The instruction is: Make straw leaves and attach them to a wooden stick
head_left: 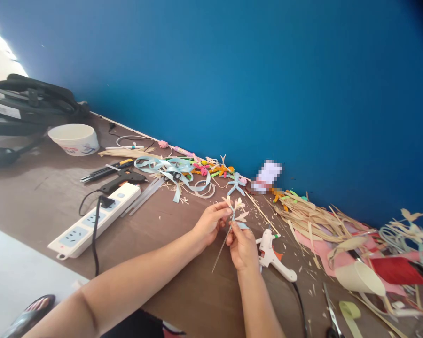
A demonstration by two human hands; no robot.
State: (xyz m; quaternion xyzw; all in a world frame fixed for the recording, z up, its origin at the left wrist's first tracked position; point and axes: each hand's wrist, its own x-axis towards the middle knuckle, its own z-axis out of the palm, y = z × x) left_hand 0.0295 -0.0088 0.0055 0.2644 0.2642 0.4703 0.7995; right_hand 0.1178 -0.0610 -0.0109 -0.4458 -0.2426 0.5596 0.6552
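Note:
Between my two hands is a handmade flower point(238, 204) with pale cream petals and a thin stem slanting down to the left. My left hand point(211, 224) is closed, pinching it just under the petals with thumb and forefinger. Lower on the stem, my right hand point(242, 245) is closed around it. A piece of light blue ribbon point(242, 226) shows at the right fingers, and some blue wraps the stem top. Fingers partly hide the stem. Just right of my right hand lies a white glue gun point(271, 258).
To the left are a power strip point(95, 220), a black glue gun point(121, 179), clear glue sticks point(144, 195) and a white tub point(74, 139). Blue ribbons point(162, 166) lie along the wall. On the right are straw strips point(313, 216), a red spool point(398, 271) and scissors point(333, 312).

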